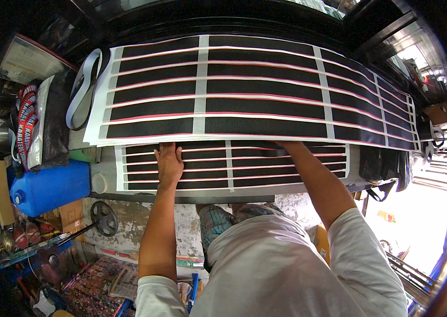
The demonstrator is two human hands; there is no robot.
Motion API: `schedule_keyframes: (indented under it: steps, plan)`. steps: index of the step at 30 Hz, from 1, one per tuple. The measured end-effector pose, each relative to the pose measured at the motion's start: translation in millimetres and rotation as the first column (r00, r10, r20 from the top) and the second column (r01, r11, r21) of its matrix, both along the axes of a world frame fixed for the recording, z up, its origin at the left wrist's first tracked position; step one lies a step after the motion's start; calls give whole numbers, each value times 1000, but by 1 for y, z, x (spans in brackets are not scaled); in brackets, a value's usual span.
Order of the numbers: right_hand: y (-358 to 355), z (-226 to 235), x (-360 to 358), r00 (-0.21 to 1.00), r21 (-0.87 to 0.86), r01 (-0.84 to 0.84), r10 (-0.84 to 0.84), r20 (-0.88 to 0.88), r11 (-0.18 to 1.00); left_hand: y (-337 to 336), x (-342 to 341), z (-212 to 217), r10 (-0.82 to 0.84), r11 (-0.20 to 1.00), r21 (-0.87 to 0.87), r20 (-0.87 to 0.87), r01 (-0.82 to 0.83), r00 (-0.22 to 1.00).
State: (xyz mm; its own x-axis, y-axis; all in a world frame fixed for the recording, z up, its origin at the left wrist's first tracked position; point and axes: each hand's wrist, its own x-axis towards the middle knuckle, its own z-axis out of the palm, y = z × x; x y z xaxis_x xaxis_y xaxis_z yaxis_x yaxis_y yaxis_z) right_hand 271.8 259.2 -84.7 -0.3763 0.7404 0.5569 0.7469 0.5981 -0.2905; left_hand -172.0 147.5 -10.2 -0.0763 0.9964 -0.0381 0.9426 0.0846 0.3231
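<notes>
The left hand (169, 165) is open, palm down on a lower white sheet striped with broad black bands and thin red-edged lines (265, 173), its fingertips at the overhanging edge of the upper stack of long white sheets with matching black bands and grey cross strips (265, 109). The right hand (290, 146) reaches beneath that edge — mostly hidden, so I cannot tell whether it grips anything. The lower sheet lies on the grey tabletop (108, 168), partly under the stack. Uneven pulling by the 2 hands could skew or crease this sheet; friction from the stack's weight could drag the upper layers askew — perhaps bending their front edge.
</notes>
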Motion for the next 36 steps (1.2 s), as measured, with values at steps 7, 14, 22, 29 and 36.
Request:
schedule_keyframes:
  steps: [7, 14, 22, 29, 36]
  plan:
    - [-42, 69, -79, 896, -2, 24, -20, 444, 1000, 12, 37, 19, -73, 942, 321, -86, 97, 994]
    - [-55, 38, -132, 938, -186, 121, -51, 343, 975, 36, 116, 16, -220, 949, 254, 103, 189, 970]
    - [-56, 27, -131, 905, 1, 97, -88, 416, 995, 40, 118, 9, -239, 933, 306, 126, 192, 963]
    - [-55, 44, -135, 936, -12, 114, -103, 338, 993, 38, 119, 9, -214, 931, 320, 81, 177, 974]
    - [-57, 41, -132, 913, -31, 103, -82, 400, 994, 39, 118, 10, -220, 935, 305, 107, 179, 970]
